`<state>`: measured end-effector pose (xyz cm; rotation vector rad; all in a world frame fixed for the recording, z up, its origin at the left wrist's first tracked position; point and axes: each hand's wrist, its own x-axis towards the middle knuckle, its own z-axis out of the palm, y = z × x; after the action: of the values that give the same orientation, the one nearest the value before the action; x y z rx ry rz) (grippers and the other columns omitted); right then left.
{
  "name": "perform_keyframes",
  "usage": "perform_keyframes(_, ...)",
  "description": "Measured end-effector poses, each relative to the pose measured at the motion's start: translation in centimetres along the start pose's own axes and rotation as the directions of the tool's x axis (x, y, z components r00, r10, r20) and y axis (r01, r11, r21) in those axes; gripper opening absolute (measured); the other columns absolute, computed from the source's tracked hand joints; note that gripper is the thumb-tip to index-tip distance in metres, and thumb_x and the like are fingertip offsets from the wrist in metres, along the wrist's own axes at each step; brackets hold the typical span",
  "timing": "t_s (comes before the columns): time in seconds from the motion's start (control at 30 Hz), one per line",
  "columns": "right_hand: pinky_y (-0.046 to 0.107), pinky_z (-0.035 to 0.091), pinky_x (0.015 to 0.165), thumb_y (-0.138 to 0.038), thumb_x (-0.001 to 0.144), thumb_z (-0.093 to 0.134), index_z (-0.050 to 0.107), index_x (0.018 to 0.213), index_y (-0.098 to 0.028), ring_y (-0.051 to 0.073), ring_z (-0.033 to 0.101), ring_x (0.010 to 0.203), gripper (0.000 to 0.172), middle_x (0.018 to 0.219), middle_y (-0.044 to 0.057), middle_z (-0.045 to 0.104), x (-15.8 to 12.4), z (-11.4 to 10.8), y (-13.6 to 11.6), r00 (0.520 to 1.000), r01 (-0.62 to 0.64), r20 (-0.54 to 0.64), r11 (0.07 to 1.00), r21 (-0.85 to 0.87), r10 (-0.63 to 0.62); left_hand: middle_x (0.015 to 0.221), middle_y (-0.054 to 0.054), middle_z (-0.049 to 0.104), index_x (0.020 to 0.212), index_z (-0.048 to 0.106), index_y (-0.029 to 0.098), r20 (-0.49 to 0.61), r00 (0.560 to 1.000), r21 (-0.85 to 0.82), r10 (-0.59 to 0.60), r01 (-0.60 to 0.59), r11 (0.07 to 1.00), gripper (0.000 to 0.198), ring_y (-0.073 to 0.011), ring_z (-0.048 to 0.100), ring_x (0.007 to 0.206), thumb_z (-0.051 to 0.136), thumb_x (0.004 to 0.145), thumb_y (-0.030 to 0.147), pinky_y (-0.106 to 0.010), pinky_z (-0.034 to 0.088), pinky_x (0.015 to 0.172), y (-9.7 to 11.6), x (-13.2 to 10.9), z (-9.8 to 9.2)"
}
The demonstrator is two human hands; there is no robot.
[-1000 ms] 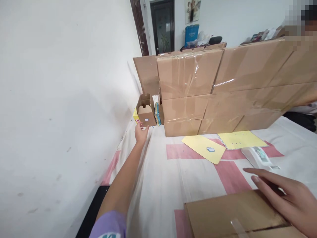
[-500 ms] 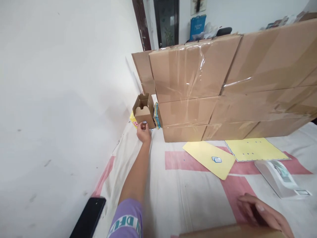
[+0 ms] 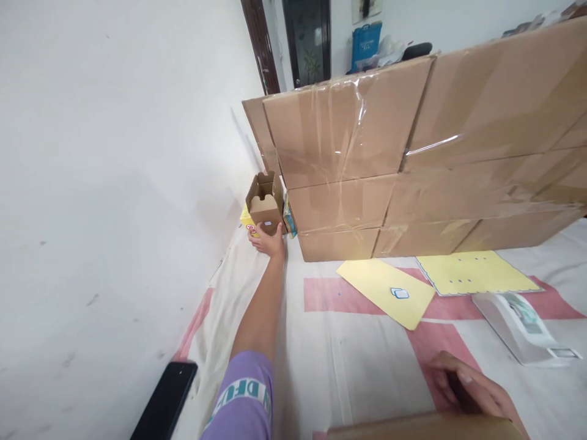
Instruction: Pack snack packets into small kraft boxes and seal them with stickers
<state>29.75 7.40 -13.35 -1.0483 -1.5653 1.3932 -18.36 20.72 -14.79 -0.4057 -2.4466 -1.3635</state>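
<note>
A small open-topped cardboard box (image 3: pixel 266 214) stands by the wall, with a little white label (image 3: pixel 268 223) low on its front. My left hand (image 3: pixel 268 241) is at the base of that front, thumb and fingers spread apart against it. On the box's left is a yellow package (image 3: pixel 245 215) with red print; a blue-and-yellow packet (image 3: pixel 289 219) is squeezed in on its right. My right hand (image 3: pixel 472 388) is curled beside a brown cardboard piece (image 3: pixel 424 425) at the bottom edge, which hides part of it; what its fingers hold, if anything, is hidden.
Large taped cardboard panels (image 3: pixel 339 140) stand upright behind the table. Two yellow sheets (image 3: pixel 376 287) lie before them, one bearing white labels (image 3: pixel 399 293). A white dispenser-like device (image 3: pixel 523 330) is at right. At lower left lies a black phone (image 3: pixel 165 400).
My left hand's pinched fingers have spread over the lower front of the small box, and the white label now shows above them. My right hand stays curled.
</note>
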Motion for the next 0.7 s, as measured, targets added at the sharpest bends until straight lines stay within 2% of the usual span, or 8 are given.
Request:
perform_keyframes(0.1, 0.037, 0.036, 0.050, -0.058, 0.087, 0.054, 0.073, 0.080, -0.032, 0.021, 0.045, 0.056, 0.033, 0.068, 0.006, 0.051, -0.09, 0.07, -0.21, 0.987, -0.152, -0.022, 0.975, 0.163, 0.158, 0.160, -0.013, 0.032, 0.148, 0.040, 0.024, 0.036, 0.999, -0.001, 0.024, -0.024, 1.000, 0.065, -0.0350, 0.042, 0.138, 0.064, 0.091, 0.044, -0.058, 0.044, 0.108, 0.27, -0.04, 0.34)
perform_keyframes(0.2, 0.038, 0.040, 0.056, -0.058, 0.083, 0.059, 0.072, 0.076, -0.029, 0.023, 0.049, 0.063, 0.033, 0.072, 0.007, 0.052, -0.13, 0.02, -0.24, 0.975, -0.212, -0.023, 0.958, 0.193, 0.221, 0.162, -0.014, 0.027, 0.151, 0.035, 0.025, 0.046, 0.998, 0.007, 0.038, -0.039, 0.999, 0.070, -0.0364, 0.039, 0.141, 0.065, 0.091, 0.043, -0.059, 0.042, 0.110, 0.37, 0.20, 0.62)
perform_keyframes(0.43, 0.035, 0.032, 0.053, -0.059, 0.087, 0.053, 0.073, 0.080, -0.029, 0.022, 0.043, 0.057, 0.037, 0.067, 0.006, 0.050, -0.10, 0.14, -0.03, 0.987, -0.159, -0.002, 0.976, 0.150, 0.161, 0.149, -0.013, 0.046, 0.143, 0.046, 0.022, 0.033, 0.999, 0.045, 0.042, -0.044, 0.998, 0.057, -0.0309, 0.052, 0.129, 0.063, 0.093, 0.042, -0.055, 0.048, 0.104, 0.33, 0.51, 0.73)
perform_keyframes(0.7, 0.035, 0.033, 0.053, -0.057, 0.088, 0.054, 0.073, 0.083, -0.029, 0.020, 0.042, 0.056, 0.034, 0.067, 0.006, 0.050, -0.17, 0.33, -0.13, 0.989, -0.140, -0.015, 0.976, 0.165, 0.145, 0.145, -0.012, 0.050, 0.138, 0.051, 0.020, 0.025, 0.999, 0.067, 0.027, -0.029, 0.997, 0.051, -0.0297, 0.054, 0.126, 0.063, 0.093, 0.041, -0.054, 0.050, 0.102, -0.55, 0.89, 0.99)
